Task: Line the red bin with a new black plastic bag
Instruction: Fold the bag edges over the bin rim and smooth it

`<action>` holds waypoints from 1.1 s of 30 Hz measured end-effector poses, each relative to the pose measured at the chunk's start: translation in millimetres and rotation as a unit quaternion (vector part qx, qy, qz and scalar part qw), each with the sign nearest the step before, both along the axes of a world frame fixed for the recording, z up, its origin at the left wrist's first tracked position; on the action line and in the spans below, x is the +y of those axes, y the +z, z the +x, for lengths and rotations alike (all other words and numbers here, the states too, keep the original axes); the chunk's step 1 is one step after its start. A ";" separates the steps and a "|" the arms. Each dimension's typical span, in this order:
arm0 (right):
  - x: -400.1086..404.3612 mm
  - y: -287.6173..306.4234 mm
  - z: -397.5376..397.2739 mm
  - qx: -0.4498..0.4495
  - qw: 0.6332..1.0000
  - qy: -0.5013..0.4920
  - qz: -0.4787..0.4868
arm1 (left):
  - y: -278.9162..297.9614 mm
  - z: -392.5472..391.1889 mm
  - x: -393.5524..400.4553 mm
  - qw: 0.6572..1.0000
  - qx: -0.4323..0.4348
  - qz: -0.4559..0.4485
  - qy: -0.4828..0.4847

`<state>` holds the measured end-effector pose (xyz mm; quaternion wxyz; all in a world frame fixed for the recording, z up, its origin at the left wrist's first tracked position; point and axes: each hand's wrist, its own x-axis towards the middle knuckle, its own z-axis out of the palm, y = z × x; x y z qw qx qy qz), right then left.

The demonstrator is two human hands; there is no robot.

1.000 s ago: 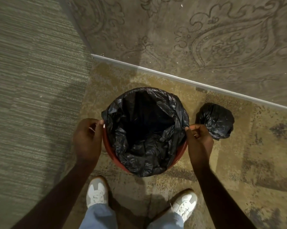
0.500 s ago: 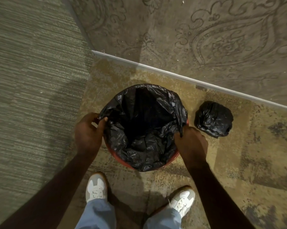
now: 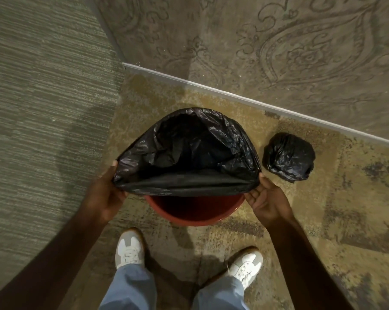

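Note:
The red bin point(image 3: 194, 217) stands on the floor in front of my feet. A black plastic bag point(image 3: 186, 151) sits in it with its mouth wide. The bag's near edge is lifted off the rim and stretched into a taut band, so the bin's red near rim and inside show below it. My left hand point(image 3: 104, 194) grips the left end of that edge. At the right end, my right hand point(image 3: 267, 202) pinches the edge, palm up. The bag's far part covers the far rim.
A tied, balled-up black bag point(image 3: 288, 156) lies on the floor just right of the bin. A patterned wall with a pale baseboard point(image 3: 233, 97) runs close behind. A striped grey wall point(image 3: 43, 108) stands to the left. My white shoes point(image 3: 129, 248) stand close to the bin.
Both hands have pulled the bag's near edge up and off the bin's near rim, stretching it wide between them. The red rim, covered before, now shows.

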<state>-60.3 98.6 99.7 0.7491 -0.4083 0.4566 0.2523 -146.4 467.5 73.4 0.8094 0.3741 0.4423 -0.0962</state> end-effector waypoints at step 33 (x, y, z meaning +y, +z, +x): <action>14.0 -54.8 -44.7 -0.066 0.988 -0.041 -0.137 | -8.9 -49.8 -81.8 0.987 0.013 0.149 -0.057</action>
